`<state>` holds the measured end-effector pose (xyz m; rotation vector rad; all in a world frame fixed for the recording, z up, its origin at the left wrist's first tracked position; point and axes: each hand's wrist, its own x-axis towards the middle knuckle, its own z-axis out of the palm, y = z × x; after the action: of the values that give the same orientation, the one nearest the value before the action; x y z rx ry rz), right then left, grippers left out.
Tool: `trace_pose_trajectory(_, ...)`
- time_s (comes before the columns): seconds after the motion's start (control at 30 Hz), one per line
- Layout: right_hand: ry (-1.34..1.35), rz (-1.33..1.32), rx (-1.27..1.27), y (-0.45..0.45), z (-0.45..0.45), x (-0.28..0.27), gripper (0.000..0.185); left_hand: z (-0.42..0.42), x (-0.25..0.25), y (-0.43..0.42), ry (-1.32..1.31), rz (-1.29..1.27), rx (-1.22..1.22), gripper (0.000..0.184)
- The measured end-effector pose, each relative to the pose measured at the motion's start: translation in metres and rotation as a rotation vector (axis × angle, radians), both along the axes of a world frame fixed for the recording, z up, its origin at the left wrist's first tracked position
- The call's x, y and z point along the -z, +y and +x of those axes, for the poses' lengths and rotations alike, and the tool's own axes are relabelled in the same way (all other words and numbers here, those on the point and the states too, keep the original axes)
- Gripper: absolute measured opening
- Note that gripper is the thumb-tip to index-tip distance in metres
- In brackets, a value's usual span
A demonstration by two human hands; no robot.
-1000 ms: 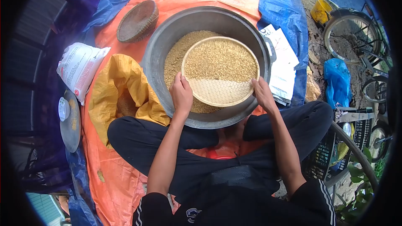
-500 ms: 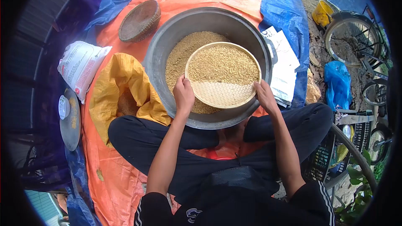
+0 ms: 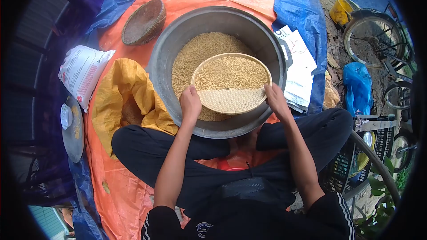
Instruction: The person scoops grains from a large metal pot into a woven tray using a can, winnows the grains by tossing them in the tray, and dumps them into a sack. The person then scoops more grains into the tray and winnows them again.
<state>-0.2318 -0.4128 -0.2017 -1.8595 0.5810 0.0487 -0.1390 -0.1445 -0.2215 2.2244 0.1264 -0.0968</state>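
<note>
The left hand (image 3: 190, 103) grips the left side of a round woven tray (image 3: 235, 101), fingers closed on its rim. The tray sits between the two hands, over the near right part of a big grey basin (image 3: 209, 21); the tray grain (image 3: 231, 72) covers its far part, leaving pale weave bare on the near side. The right hand (image 3: 277, 100) is closed on the rim's right side. Below, more loose grain (image 3: 191, 49) lies in the basin, showing mostly to the left and far side of the tray.

On the ground at far left, a white bowl (image 3: 66, 116) rests on a grey disc (image 3: 73, 146), near a plump white sack (image 3: 84, 74). Then comes the orange tarp (image 3: 120, 195), with a yellow sack (image 3: 111, 120) gaping just left of the basin and a tilted wicker basket (image 3: 155, 27) farther off. Right of the basin, white sheets (image 3: 302, 60) lie by a blue tarp (image 3: 299, 4). Beyond that, on bare earth, I see a blue plastic bag (image 3: 358, 86), a yellow bucket (image 3: 340, 12) at the far side, and a spoked wheel (image 3: 377, 40) rightmost.
</note>
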Motion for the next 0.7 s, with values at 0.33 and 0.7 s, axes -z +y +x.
trace_pose_trajectory(0.33, -0.212, 0.168, -0.015, 0.007, -0.007, -0.022, 0.022, -0.005, -0.036, -0.01, -0.42, -0.071, -0.012, 0.029)
trace_pose_trajectory(0.7, -0.177, 0.124, -0.051, 0.008, -0.008, -0.016, 0.025, -0.007, -0.03, -0.005, -0.219, 0.048, 0.035, 0.028)
